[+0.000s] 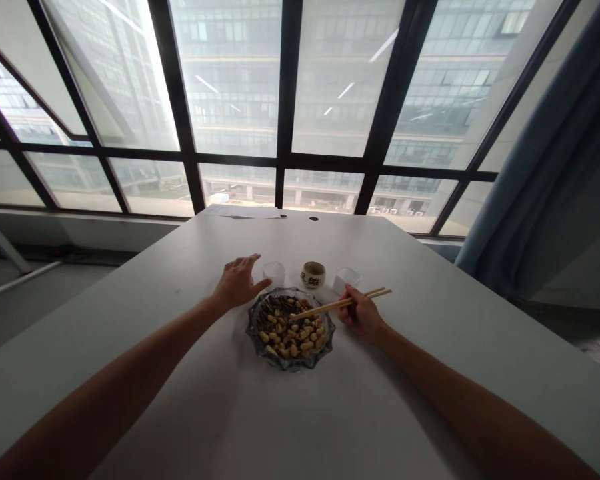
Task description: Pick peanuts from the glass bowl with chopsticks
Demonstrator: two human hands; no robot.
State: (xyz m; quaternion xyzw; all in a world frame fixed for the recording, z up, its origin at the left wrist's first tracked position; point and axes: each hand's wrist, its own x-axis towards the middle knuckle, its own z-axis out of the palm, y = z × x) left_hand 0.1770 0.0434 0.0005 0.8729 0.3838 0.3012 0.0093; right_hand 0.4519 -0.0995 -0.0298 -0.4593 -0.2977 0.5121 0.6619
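Observation:
A scalloped glass dish (254, 331) full of peanuts and dark seeds sits in the middle of the white table (180, 267). My right hand (360, 313) grips a pair of wooden chopsticks (340, 304) beside the dish, their tips over the nuts. My left hand (237, 281) lies open and flat on the table just left of the dish, its thumb near a small clear cup (274, 273). Behind the dish stand a small ceramic cup with dark markings (313, 274) and a second clear cup (347, 278).
Along the table's far edge lies a sheet of paper (245, 212), with two dark holes in the tabletop beside it. Large black-framed windows rise behind. A blue curtain (545, 180) hangs at the right.

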